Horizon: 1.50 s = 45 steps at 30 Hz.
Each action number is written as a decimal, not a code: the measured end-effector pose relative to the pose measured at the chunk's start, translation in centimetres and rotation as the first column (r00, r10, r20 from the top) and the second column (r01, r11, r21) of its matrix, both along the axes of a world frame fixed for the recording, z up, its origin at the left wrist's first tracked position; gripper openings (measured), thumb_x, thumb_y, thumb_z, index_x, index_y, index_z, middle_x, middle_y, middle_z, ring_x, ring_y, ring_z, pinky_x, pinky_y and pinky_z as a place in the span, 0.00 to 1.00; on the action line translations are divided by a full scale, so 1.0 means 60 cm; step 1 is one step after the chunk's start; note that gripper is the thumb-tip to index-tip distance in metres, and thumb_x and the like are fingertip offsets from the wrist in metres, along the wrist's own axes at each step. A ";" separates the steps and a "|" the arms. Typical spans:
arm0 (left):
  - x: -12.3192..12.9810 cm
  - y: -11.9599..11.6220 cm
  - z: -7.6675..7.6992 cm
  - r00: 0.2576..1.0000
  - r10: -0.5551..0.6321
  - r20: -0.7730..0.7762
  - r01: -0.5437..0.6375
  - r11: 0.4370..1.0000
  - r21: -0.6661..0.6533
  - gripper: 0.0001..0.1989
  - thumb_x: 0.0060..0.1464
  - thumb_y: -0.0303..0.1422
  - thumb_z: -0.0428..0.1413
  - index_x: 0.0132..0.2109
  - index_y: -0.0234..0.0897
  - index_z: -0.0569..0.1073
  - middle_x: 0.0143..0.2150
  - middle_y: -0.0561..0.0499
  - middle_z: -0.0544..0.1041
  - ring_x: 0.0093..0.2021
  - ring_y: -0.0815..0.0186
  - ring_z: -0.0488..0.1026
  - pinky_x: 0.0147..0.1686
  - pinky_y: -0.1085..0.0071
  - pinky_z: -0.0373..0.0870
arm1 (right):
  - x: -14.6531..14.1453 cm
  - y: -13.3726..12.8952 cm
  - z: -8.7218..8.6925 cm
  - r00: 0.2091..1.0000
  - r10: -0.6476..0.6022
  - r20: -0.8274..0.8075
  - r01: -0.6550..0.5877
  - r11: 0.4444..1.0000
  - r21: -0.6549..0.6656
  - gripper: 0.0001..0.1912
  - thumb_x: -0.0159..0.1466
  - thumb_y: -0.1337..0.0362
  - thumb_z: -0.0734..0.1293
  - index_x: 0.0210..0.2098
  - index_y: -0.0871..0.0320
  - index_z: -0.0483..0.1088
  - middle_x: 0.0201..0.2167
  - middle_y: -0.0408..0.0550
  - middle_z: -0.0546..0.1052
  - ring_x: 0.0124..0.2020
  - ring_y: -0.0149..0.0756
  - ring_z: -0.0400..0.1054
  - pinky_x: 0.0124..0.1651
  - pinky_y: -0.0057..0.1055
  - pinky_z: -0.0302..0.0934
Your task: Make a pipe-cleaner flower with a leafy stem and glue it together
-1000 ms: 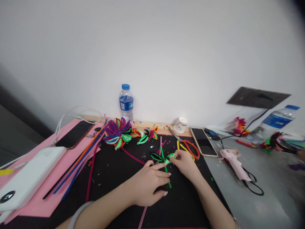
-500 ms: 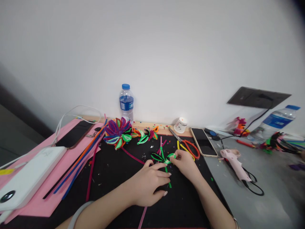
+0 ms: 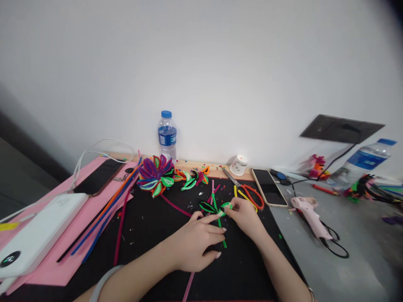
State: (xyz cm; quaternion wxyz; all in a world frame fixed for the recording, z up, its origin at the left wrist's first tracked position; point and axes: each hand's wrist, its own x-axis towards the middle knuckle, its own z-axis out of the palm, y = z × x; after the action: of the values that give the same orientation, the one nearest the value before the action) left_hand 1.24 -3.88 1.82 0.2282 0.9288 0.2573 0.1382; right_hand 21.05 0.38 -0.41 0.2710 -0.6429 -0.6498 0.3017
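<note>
A green pipe-cleaner stem (image 3: 224,243) lies on the black mat (image 3: 151,260), with a black-and-green leaf (image 3: 207,207) on its left and a bright green leaf (image 3: 226,207) on its right. My left hand (image 3: 197,243) rests palm down with fingers spread; its fingertips reach across the stem and touch it near the join. My right hand (image 3: 247,216) pinches the outer end of the bright green leaf between thumb and index finger. A pink pipe cleaner (image 3: 189,287) runs partly hidden under my left hand.
A multicoloured pipe-cleaner flower (image 3: 156,175) and smaller leaves (image 3: 189,181) lie behind my left hand. Scissors (image 3: 252,197), a phone (image 3: 269,187) and a paper cup (image 3: 238,165) are behind my right. A pink glue gun (image 3: 310,216) is farther right; a power bank (image 3: 40,235) lies left.
</note>
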 end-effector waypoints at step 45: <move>0.003 -0.002 -0.003 0.999 0.016 0.043 -0.015 1.000 -0.022 0.12 0.51 0.32 0.51 0.45 0.41 0.69 0.51 0.50 0.71 0.60 0.56 0.53 0.50 0.56 0.50 | -0.003 -0.001 -0.001 0.996 0.002 0.093 -0.009 0.997 0.080 0.10 0.50 0.63 0.63 0.17 0.57 0.58 0.13 0.37 0.61 0.18 0.27 0.55 0.21 0.23 0.47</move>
State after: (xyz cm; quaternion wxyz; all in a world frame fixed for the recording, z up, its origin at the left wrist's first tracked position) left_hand 1.41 -3.98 1.66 0.2425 0.9211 0.2609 0.1570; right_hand 20.89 0.32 -0.45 0.2651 -0.6431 -0.6751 0.2459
